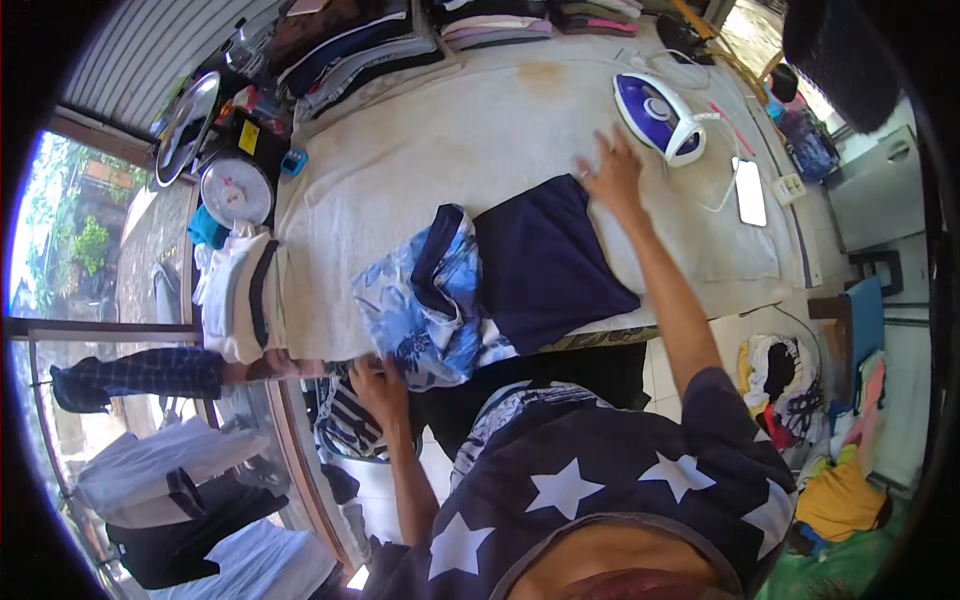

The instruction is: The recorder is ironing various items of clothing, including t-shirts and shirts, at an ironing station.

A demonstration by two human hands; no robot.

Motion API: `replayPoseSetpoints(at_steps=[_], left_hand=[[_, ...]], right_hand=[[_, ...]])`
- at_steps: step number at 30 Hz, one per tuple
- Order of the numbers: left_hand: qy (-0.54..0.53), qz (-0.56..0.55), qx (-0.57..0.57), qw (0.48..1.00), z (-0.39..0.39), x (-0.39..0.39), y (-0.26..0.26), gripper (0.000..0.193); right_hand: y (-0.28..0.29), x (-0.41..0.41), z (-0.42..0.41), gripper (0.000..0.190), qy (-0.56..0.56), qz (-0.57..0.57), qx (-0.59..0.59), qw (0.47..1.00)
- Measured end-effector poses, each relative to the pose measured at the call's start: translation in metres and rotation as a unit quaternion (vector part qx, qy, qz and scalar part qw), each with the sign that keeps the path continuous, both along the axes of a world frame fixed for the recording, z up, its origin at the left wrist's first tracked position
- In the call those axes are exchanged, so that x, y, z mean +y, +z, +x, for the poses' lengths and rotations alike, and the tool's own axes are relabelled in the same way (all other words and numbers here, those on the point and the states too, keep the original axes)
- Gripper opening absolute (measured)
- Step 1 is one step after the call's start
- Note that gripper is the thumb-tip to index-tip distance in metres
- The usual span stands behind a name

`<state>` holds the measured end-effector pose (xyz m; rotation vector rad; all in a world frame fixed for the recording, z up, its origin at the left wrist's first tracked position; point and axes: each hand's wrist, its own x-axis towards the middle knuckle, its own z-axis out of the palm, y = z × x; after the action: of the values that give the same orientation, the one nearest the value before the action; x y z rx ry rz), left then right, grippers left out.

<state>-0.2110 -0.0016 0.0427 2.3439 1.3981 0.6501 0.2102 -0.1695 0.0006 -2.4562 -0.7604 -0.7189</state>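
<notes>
A garment with a dark navy part (544,262) and a blue floral part (450,300) lies across the near edge of the cloth-covered table (420,150). My left hand (381,382) is at the floral part's lower left corner, at the table's edge; its fingertips are partly hidden, so its hold is unclear. My right hand (615,171), fingers spread and empty, is just past the navy part's upper right corner. Beyond it a purple and white electric iron (654,116) rests on the cloth, its cord trailing right. A phone (749,193) lies to its right.
Folded clothes (244,300) are stacked at the table's left edge, with more piles (360,52) at the far side. A round metal container (236,191) stands at the left. A power strip (787,189) is at the right edge. Clothes (784,390) lie heaped on the floor at right.
</notes>
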Motion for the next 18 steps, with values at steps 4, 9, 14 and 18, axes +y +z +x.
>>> replayPoseSetpoints(at_steps=[4,9,14,18], left_hand=[[0.001,0.253,-0.028,0.967,0.073,-0.002,0.012,0.026],[-0.269,0.128,0.012,0.955,0.124,-0.003,-0.018,0.025],[-0.206,-0.071,0.031,0.975,0.138,0.012,0.035,0.023],[-0.333,-0.149,-0.224,0.904,0.183,0.002,0.102,0.024]], right_hand=[[-0.016,0.023,-0.100,0.025,0.135,-0.007,0.076,0.988],[0.001,0.027,-0.103,0.015,0.220,0.206,0.231,0.925],[0.095,-0.029,-0.053,0.009,0.094,0.312,0.097,0.940],[0.168,-0.034,-0.068,0.010,0.178,0.416,0.213,0.866]])
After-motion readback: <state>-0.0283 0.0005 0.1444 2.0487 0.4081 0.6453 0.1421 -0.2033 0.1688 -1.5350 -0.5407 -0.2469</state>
